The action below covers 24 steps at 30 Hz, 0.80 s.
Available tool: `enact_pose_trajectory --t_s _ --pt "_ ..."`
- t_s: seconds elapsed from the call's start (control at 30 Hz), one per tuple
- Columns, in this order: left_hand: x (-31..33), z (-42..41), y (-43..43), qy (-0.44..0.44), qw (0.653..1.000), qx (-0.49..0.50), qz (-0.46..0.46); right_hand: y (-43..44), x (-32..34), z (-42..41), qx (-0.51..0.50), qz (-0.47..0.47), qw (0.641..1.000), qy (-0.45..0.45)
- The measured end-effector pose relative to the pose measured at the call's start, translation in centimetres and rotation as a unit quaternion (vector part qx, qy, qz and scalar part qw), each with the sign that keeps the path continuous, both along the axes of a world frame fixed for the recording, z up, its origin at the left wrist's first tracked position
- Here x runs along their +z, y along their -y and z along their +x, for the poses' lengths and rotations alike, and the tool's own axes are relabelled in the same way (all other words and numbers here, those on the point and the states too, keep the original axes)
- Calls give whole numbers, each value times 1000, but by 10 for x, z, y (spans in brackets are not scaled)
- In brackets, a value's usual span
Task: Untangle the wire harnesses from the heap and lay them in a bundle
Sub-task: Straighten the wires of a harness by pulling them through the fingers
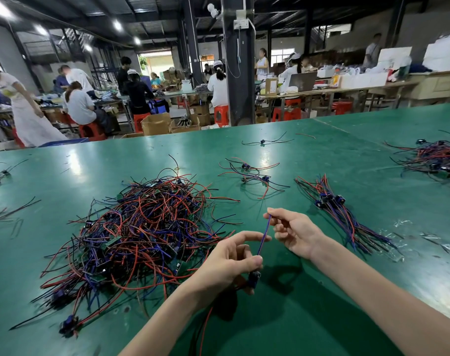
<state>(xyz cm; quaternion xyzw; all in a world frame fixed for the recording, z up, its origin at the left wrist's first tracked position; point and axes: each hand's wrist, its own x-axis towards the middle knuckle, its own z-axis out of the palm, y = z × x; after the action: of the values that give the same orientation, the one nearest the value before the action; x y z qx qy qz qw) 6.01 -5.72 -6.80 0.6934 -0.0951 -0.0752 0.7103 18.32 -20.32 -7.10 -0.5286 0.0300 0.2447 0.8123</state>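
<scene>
Stretching one harness [263, 235] straight between both hands looks like the step in hand: a single piece lifted clear of the tangle, not yet laid down. The left hand [229, 263] is curled round its lower part, thumb pressed on the leads just above a dark blue connector [254, 278] that sticks out beneath the fingers. The right hand [295, 232], just up and to the right of the left, pinches the top of the blue lead between thumb and forefinger, its other fingers loosely bent. Between the two grips the blue lead runs taut. A red lead [206, 325] hangs slack below the left wrist, and its end runs out of view.

Just left of the left hand lies the heap [141, 240], a dense mound of red, blue and black leads looped over one another, with small connectors and green boards buried in it. To the right of the right hand, a little beyond it, lies the bundle [342, 217], with leads roughly parallel and connectors gathered near its far end. A few loose harnesses [252, 173] lie farther ahead of both hands on the green table [372, 155].

The next move probably calls for carrying the piece rightward and setting it along the bundle, connector beside the others. The slack red lead must trail free first. I cannot tell whether it does.
</scene>
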Motion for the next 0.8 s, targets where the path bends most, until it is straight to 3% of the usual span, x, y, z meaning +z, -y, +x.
enact_pose_trajectory --t_s 0.37,0.8 --pt "-8 3 1 18 997 -35 -72 -7 -5 -8 51 -85 991 91" --pt "-12 7 -2 58 997 28 -42 -8 -1 -17 161 -73 984 6"
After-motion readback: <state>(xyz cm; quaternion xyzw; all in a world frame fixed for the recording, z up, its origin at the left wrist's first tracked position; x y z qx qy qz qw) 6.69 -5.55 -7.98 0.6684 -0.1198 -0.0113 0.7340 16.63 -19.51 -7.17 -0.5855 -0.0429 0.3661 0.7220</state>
